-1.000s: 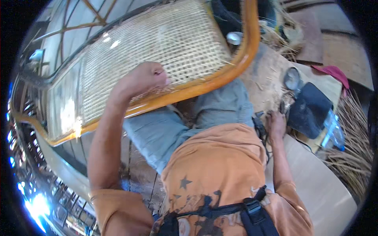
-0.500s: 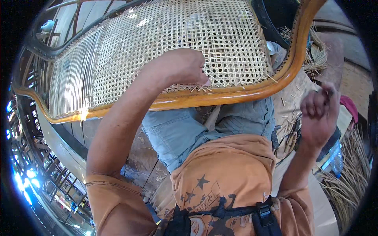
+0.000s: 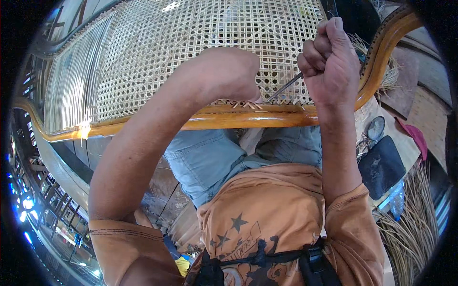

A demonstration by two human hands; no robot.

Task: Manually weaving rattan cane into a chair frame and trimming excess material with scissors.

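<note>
A: Status on the hands?

B: Right hand (image 3: 330, 62) is fisted tight around a thin grey metal rod tool (image 3: 285, 87). Tool angles down-left, tip at the near edge of the pale woven cane panel (image 3: 191, 43), right by the left hand.

A: Left?

B: Left hand (image 3: 228, 72) lies knuckles-up on the cane panel at its near edge, fingers curled down against the weave just above the rail. Fingertips are hidden under the hand, so can't tell if it's pinching a strand or just pressing.

A: Where's the workpiece?

B: Cane panel sits in a curved glossy orange-brown wooden frame (image 3: 267, 116). Frame rail runs across in front of the person's chest, over their lap in light blue jeans (image 3: 210, 162). Short cane ends stick up along the rail between the two hands.

A: Anything else around?

B: To the person's right: flat black pouch (image 3: 381, 167) on the floor, small round metal dish (image 3: 375, 127) just beyond it, bundle of loose dry cane strands (image 3: 410, 224) lower right. Person wears an orange T-shirt (image 3: 267, 209) with dark star print.
</note>
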